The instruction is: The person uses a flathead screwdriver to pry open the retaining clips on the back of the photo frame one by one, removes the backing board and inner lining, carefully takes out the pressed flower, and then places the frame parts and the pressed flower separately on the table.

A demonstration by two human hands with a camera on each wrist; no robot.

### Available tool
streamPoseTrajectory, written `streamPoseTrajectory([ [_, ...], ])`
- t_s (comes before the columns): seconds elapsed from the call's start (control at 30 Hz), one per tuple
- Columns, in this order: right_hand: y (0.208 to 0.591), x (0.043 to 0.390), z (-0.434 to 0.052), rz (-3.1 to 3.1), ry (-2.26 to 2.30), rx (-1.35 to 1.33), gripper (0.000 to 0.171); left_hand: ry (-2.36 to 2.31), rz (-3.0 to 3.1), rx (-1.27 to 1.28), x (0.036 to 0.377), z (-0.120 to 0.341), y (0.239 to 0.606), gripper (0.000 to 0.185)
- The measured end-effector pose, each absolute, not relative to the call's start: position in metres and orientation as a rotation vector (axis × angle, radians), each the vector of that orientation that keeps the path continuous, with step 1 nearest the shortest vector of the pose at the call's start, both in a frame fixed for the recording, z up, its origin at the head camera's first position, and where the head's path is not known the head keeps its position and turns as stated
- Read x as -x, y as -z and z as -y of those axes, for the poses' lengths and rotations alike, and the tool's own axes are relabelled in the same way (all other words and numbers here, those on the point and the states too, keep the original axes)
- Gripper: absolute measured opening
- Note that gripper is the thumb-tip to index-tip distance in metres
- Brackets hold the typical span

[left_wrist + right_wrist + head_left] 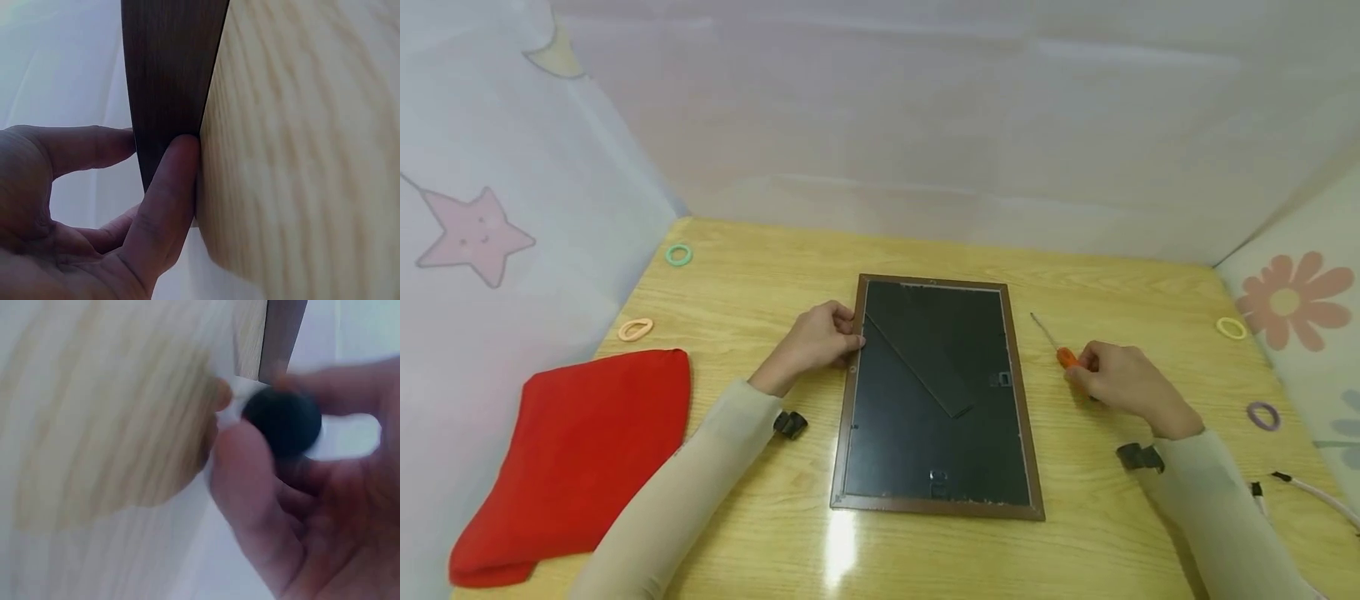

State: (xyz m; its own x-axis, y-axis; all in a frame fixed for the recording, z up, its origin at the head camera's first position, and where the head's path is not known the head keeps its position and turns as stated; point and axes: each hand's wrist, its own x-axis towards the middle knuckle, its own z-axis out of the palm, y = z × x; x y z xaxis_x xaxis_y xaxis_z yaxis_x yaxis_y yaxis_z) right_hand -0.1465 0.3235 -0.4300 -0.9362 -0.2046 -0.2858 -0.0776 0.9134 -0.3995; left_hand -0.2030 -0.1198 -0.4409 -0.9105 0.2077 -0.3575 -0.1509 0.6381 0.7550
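A brown picture frame (936,392) is laid face down at the middle of the wooden table (760,275), its black backing up. Its left rim, at 9 o'clock, is gripped by the left hand (820,337), fingers curled round the edge. At 3 o'clock of the frame, an orange-handled screwdriver (1056,346) is pinched by the right hand (1120,379), its thin shaft pointing toward 11 o'clock.

Bare wood is left between frame and screwdriver, and along the far edge at 12 o'clock. A red cloth (576,458) is spread at 8 o'clock, well apart.

In the left wrist view, a finger (169,194) is seen pressed against the frame's rim (169,81). In the blurred right wrist view, only the dark handle end (281,422) is shown between the fingers.
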Motion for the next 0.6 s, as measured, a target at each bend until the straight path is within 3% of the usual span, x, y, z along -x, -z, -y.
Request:
streamPoseTrajectory([
  [0.27,0.407,0.155,-0.313,-3.109,0.742,0.232,0.025,-1.208,-2.43,-0.045,0.203,0.115,0.437,0.05],
  [0.47,0.388,0.165,-0.276,-3.223,0.892,0.235,0.027,-1.222,-2.421,-0.04,0.201,0.114,0.438,0.05],
  [0.6,0.381,0.173,-0.251,-3.247,0.93,0.387,0.024,-1.221,-2.418,-0.031,0.2,0.114,0.438,0.051],
])
